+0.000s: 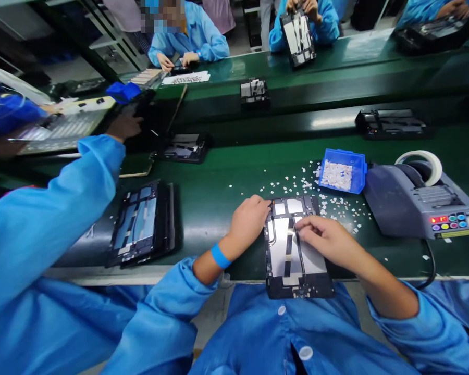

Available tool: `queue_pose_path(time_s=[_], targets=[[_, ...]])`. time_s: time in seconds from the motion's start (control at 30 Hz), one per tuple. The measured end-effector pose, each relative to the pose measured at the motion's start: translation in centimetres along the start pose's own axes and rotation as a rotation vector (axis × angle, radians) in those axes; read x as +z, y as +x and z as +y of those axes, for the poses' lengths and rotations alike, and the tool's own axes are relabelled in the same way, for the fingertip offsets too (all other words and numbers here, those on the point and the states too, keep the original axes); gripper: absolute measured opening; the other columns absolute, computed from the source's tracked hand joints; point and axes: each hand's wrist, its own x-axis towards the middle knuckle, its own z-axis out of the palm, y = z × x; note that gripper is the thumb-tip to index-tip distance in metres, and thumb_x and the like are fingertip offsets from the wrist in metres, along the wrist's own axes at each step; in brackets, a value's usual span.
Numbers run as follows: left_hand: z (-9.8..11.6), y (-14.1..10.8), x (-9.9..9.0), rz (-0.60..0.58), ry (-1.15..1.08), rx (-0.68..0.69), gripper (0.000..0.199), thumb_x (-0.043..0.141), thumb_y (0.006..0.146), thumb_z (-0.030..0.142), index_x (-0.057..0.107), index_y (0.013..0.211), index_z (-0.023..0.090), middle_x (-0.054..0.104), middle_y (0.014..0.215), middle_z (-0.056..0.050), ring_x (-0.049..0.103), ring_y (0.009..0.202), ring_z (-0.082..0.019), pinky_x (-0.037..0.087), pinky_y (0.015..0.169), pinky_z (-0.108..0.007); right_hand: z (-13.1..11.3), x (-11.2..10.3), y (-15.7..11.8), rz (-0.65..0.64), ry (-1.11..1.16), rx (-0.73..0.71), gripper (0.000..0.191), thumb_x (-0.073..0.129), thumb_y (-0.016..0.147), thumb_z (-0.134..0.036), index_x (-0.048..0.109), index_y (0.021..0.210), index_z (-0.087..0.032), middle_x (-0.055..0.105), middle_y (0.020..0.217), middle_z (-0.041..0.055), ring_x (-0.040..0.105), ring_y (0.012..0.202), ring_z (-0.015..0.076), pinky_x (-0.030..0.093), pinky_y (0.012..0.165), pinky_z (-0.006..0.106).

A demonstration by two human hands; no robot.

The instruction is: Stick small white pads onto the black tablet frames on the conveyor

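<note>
An opened tablet point(312, 260) with silver battery panels and dark ribbon cables rests in front of me, its lower end past the table edge. My left hand point(250, 221), with a blue band on its wrist, grips the tablet's upper left edge. Over the upper right part of the tablet, my right hand point(328, 239) has its fingertips pinched together at the inside surface. Whatever lies between those fingertips is hidden. Small white pieces point(291, 183) are scattered on the table just beyond the tablet, near a blue box point(363, 172) that holds more of them.
A grey tape dispenser point(398, 208) with a tape roll stands at right. Stacked opened tablets point(136, 224) lie at left, where a neighbouring person's sleeve point(82, 166) reaches across. More tablets point(393, 123) lie farther back. Other people work across the green table point(219, 208).
</note>
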Motion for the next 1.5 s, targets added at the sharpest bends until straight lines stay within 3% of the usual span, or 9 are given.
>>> queue_pose_path(time_s=[0.2,0.37,0.47,0.6,0.83,0.97,1.13,1.37,1.5], targets=[[-1.5,-1.0,1.3,0.130,-0.230,0.042,0.017,0.052,0.102,0.019,0.068,0.101,0.021,0.067,0.101,-0.007,0.063,0.100,-0.023,0.053,0.090,-0.037,-0.3,1.2,7.0,0.058,-0.194,-0.106,0.023,0.058,0.094,-0.023,0.079,0.105,-0.024,0.081,0.098,0.0041,0.072,0.085,0.0206,0.054,0.079,0.034],[-1.6,-1.1,2.0,0.281,-0.402,0.076,0.017,0.054,0.101,0.018,0.070,0.099,0.023,0.069,0.102,-0.006,0.064,0.100,-0.021,0.053,0.090,-0.037,-0.9,2.8,10.9,-0.139,-0.181,-0.193,0.023,0.059,0.093,-0.018,0.080,0.096,-0.024,0.081,0.098,0.0017,0.072,0.088,0.0192,0.051,0.077,0.030],[-0.9,-1.3,2.0,0.307,-0.523,-0.083,0.014,0.057,0.099,0.020,0.071,0.102,0.022,0.070,0.103,-0.006,0.066,0.097,-0.020,0.054,0.087,-0.034,-0.8,3.4,10.8,-0.086,-0.153,-0.112,0.018,0.061,0.092,-0.020,0.078,0.088,-0.022,0.078,0.085,0.0000,0.068,0.076,0.0164,0.045,0.066,0.027],[0.3,-2.1,1.8,0.197,-0.694,-0.308,0.020,0.063,0.095,0.026,0.073,0.112,0.020,0.073,0.099,-0.005,0.067,0.083,-0.016,0.053,0.075,-0.028,-0.7,3.5,9.9,-0.006,-0.145,-0.070,0.016,0.062,0.092,-0.021,0.077,0.086,-0.021,0.077,0.080,-0.0006,0.067,0.071,0.0155,0.043,0.064,0.026],[0.8,-1.7,1.7,0.181,-0.923,-0.505,0.016,0.069,0.087,0.030,0.075,0.095,0.017,0.077,0.088,-0.004,0.068,0.078,-0.017,0.053,0.071,-0.027,-0.4,4.1,8.3,0.183,-0.384,-0.261,0.008,0.064,0.092,-0.020,0.072,0.092,-0.023,0.073,0.091,0.0042,0.066,0.085,0.0199,0.048,0.078,0.031],[1.2,-1.7,1.6,0.185,-0.965,-0.512,0.017,0.071,0.085,0.031,0.074,0.093,0.017,0.076,0.086,-0.003,0.067,0.076,-0.016,0.052,0.068,-0.026,0.0,4.8,7.0,0.197,-0.551,-0.401,0.023,0.052,0.104,-0.026,0.073,0.098,-0.021,0.073,0.098,0.0101,0.067,0.095,0.0246,0.049,0.089,0.037],[2.1,-2.4,1.0,0.192,-0.882,-0.478,0.015,0.072,0.087,0.033,0.075,0.089,0.018,0.074,0.079,-0.001,0.064,0.069,-0.015,0.049,0.064,-0.025,0.0,4.4,7.2,0.178,-0.443,-0.302,0.017,0.059,0.100,-0.024,0.076,0.101,-0.023,0.076,0.099,0.0070,0.069,0.095,0.0233,0.051,0.085,0.034],[2.3,-2.6,0.8,0.240,-0.729,-0.354,0.010,0.071,0.086,0.027,0.077,0.082,0.020,0.072,0.077,-0.001,0.060,0.068,-0.014,0.046,0.066,-0.026,-0.6,4.9,7.5,0.208,-0.344,-0.248,0.014,0.061,0.088,-0.017,0.071,0.082,-0.023,0.075,0.084,0.0024,0.068,0.083,0.0195,0.046,0.075,0.030],[1.8,-2.2,1.1,0.178,-0.889,-0.456,0.011,0.071,0.083,0.029,0.075,0.086,0.019,0.070,0.075,0.000,0.059,0.066,-0.013,0.044,0.061,-0.024,-0.3,1.9,7.9,0.329,-0.423,-0.206,0.012,0.059,0.082,-0.015,0.066,0.074,-0.022,0.070,0.076,0.0017,0.064,0.075,0.0178,0.041,0.069,0.029]])
